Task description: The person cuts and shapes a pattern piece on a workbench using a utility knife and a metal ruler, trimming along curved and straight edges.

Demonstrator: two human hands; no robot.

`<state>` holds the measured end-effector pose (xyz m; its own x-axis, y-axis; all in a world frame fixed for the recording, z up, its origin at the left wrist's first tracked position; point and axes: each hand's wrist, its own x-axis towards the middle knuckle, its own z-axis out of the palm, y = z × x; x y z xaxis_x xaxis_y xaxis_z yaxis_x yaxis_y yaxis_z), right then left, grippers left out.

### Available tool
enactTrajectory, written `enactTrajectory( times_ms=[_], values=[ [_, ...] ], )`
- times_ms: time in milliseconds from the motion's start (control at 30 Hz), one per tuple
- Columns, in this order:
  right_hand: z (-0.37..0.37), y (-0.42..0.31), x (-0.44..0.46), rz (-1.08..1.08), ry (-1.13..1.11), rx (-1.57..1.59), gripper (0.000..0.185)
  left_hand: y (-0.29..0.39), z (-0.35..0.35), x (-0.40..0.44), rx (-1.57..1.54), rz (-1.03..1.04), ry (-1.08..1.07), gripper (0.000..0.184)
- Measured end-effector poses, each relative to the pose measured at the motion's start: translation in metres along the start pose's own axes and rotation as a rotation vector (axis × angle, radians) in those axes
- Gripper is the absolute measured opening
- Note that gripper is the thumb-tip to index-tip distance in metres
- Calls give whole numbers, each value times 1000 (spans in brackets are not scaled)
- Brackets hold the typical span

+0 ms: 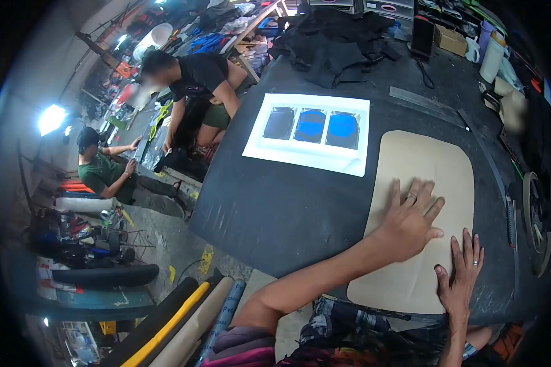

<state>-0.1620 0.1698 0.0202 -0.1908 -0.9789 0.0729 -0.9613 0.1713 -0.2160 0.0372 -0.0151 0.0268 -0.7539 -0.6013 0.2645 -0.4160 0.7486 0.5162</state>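
A tan card or stiff paper panel with rounded corners lies flat on the dark worktable, close to my body. Across its middle my left hand rests palm down, fingers spread. My right hand lies along the panel's right edge, fingers stretched out, partly on the panel and partly on the table. Neither hand grips anything. Left of the panel is a white printed sheet with three pictures of dark, rounded panels, two with blue areas.
Behind the panel lies a metal ruler; a cutter-like tool is at right. Black fabric and a white bottle sit farther back. Rolls of material stand lower left. Two people work at another bench.
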Motion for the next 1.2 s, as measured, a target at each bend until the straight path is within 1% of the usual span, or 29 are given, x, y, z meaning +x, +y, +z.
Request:
enactTrajectory(
  times_ms=[33,67,133,167,200,300,333,400,433,500,533,600,633,700,733,800,833,900,933,1000,1100,1133,1200],
  values=[
    [1,-1,-1,0,2,-4,72,-6,14,8,98,-32,-18,69],
    [3,-2,-2,14,15,-3,72,-12,23,15,94,-29,-16,69],
    [4,-7,-4,40,31,-7,73,-23,30,32,170,-60,-52,78],
    [3,-12,-5,45,44,22,73,-24,30,39,196,-96,-92,78],
    [2,-17,-7,53,61,51,73,-26,31,45,190,-77,-98,78],
    [4,-34,-12,104,96,107,79,-38,39,62,224,-62,-18,73],
    [6,-39,-15,91,109,113,82,-41,37,69,223,-34,-12,73],
    [12,-49,-20,85,138,147,82,-44,35,78,204,-57,-55,70],
    [8,-57,-20,86,116,166,83,-47,36,84,216,-58,-47,69],
    [5,-71,-22,163,82,310,84,-63,49,97,269,-39,-43,69],
    [18,-67,-25,99,158,364,84,-68,52,103,307,-44,-38,69],
    [1,-77,-28,164,99,441,83,-70,52,114,370,-39,-45,69],
    [-6,-76,-31,174,133,527,82,-71,51,119,417,-50,-42,70],
    [-13,-65,-50,254,207,577,81,-63,40,123,407,-103,-103,71],
    [-17,-60,-61,301,259,509,78,-61,39,126,393,-90,-105,71],
    [-15,-46,-84,486,360,764,74,-61,36,123,444,-103,-132,71],
    [-12,-42,-97,574,403,777,67,-59,34,123,439,-100,-136,68],
    [-17,-35,-112,781,406,1185,62,-71,41,122,492,-31,-78,65],
    [-18,-30,-118,770,433,1252,59,-73,43,120,510,13,-43,63],
    [-27,-29,-119,854,444,1579,61,-82,39,121,505,73,-53,62],
    [-28,-27,-121,843,446,1687,55,-92,40,122,517,127,-61,61],
    [-30,-24,-121,860,436,1748,50,-96,41,122,519,146,-57,61],
    [-28,-17,-123,849,366,1833,47,-95,40,119,504,129,-101,64]
  ],
)
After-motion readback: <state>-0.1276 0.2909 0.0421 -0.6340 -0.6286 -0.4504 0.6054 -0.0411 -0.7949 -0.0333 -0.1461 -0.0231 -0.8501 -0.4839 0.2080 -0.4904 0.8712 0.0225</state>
